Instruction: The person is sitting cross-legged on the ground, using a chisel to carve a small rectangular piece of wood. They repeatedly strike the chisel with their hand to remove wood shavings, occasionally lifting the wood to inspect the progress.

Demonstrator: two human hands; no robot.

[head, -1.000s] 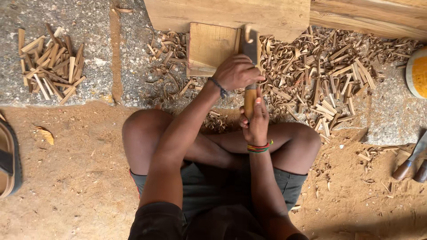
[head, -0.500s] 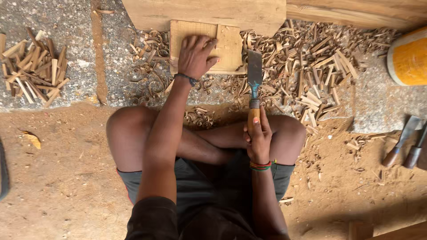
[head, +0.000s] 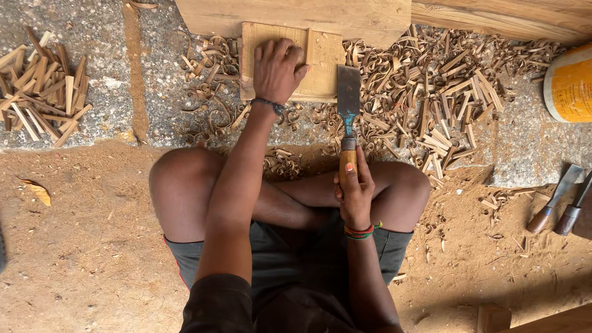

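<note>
While the big pale timber beam (head: 296,15) lies across the top edge, I see the flat square pale wooden block (head: 320,68) butted against it on the grey stone slab (head: 154,92), just as half a second ago. Change since a second back: my left hand (head: 277,68) has come off the tool and now lies flat, fingers spread, on the block, pinning it. The wide steel chisel with a yellow wooden handle (head: 348,117) has swung out to the block's right edge, blade up, seemingly lined up for a fresh cut. My right hand (head: 354,191) is wrapped tight round the handle. Curled shavings and split chips (head: 444,92) are heaped to the right. Yellow round container (head: 570,83) is cut off at the frame edge; two spare tools (head: 558,200) are partly cropped. Block's face under the palm is hidden; can't tell if the blade touches wood.
</note>
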